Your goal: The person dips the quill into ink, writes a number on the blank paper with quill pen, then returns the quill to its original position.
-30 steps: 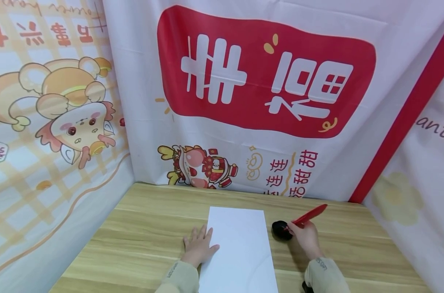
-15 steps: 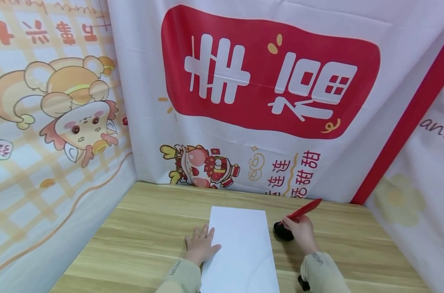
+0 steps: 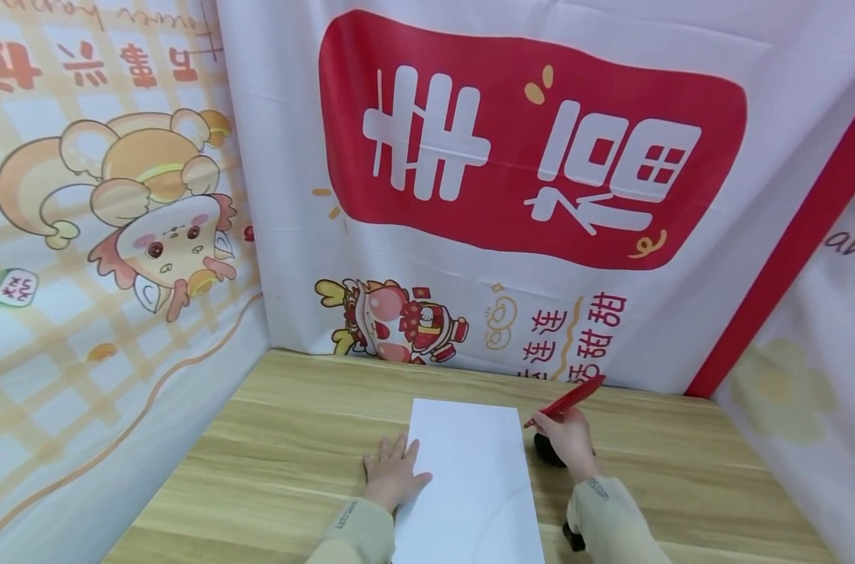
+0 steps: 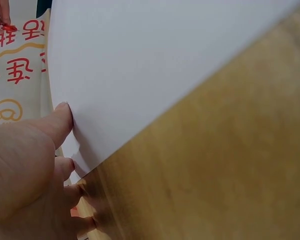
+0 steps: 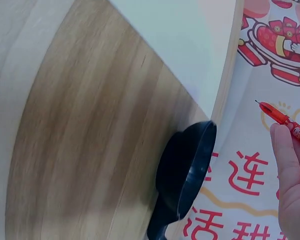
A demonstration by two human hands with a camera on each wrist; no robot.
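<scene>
A blank white sheet of paper (image 3: 470, 486) lies lengthwise on the wooden table. My left hand (image 3: 392, 476) rests on its left edge, fingers spread, thumb on the sheet; the left wrist view shows the fingertips (image 4: 65, 116) at the paper's border. Between thumb and fingers, my right hand (image 3: 570, 442) pinches a slim red pen (image 5: 285, 119) with a printed barrel and a bare point. In the head view, the pen's tip is near the sheet's upper right corner. Partly hidden under that hand is a black, round-bowled thing with a handle, like a ladle (image 5: 187, 165).
The wooden table (image 3: 294, 439) ends at a white cloth backdrop (image 3: 279, 258) with a red printed panel. Patterned cloth walls (image 3: 117, 235) enclose the left and right sides. Wood surface shows on both sides of the paper.
My right hand has moved from over the black ladle-like thing leftward, bringing the pen's tip up beside the paper's upper right corner. The left hand stays on the sheet. The head view has shifted slightly.
</scene>
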